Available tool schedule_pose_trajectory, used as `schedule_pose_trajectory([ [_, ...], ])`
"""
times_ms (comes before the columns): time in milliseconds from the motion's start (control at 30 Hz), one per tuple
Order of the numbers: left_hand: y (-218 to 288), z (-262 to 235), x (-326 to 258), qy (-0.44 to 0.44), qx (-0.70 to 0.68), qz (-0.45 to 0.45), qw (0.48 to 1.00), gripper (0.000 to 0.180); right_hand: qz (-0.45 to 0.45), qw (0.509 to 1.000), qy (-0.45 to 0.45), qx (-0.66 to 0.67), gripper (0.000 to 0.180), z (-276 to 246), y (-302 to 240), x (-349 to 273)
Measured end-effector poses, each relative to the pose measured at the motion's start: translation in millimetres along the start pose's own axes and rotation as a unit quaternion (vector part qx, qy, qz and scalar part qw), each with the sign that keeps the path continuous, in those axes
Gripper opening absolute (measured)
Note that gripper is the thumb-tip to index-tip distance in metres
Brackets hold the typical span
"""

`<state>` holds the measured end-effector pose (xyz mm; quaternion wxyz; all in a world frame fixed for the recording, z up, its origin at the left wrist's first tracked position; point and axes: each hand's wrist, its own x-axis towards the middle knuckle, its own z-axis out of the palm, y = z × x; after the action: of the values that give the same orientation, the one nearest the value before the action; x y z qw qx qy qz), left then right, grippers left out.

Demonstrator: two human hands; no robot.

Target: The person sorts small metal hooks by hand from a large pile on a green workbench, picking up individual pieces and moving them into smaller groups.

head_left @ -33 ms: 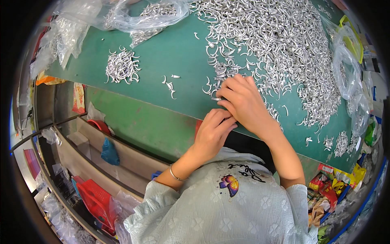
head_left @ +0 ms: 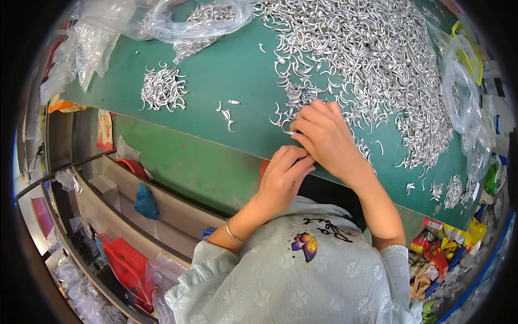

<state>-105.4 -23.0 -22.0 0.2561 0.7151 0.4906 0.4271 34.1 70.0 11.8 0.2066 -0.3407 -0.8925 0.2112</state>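
Small silver hook at the green table edge, pinched tight in right hand fingers. Left hand just below, touching, fingers curled shut. Big hook pile behind; small pile far left.

Clear plastic bags, red crate, blue cloth, snack wrappers

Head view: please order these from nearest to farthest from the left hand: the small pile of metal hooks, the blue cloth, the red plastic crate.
From the left hand:
1. Blue cloth, lower left on the shelf.
2. Small pile of metal hooks, upper left on the green table.
3. Red plastic crate, far lower left.
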Motion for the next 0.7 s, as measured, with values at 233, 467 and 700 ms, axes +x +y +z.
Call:
schedule_pose_trajectory([
  [233, 0, 1, 0, 0.022, -0.003, -0.005, 1.000, 0.032, 0.055, 0.997, 0.005, -0.054, 0.014, -19, 4, -26],
  [467, 0, 2, -2, 0.045, 0.003, -0.012, 0.999, 0.031, 0.102, 0.991, -0.081, 0.001, 0.014, -50, 7, -31],
  [700, -1, 1, -1, 0.072, 0.025, -0.020, 0.997, 0.026, 0.036, 0.998, 0.057, -0.009, 0.012, 9, -1, 9],
])
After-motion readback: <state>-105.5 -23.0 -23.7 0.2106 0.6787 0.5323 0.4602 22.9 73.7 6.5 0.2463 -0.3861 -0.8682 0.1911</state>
